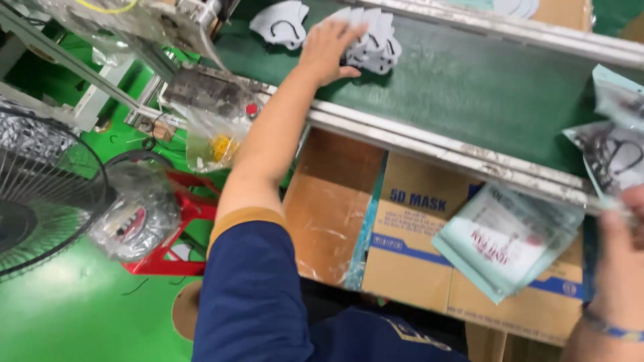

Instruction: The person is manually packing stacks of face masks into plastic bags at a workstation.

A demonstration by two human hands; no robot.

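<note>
Green felt belt [469, 87] — left hand [330, 48] on soft masks [372, 43].

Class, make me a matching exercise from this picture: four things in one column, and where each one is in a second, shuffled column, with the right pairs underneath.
Column one:
1. left hand
2. right hand
3. electric fan
4. cardboard box

Column two:
A. under the metal edge of the conveyor
B. on a stack of white masks on the green belt
C. at the far left, over the green floor
D. at the right edge, holding plastic pouches

Pairs: 1-B, 2-D, 3-C, 4-A
</note>
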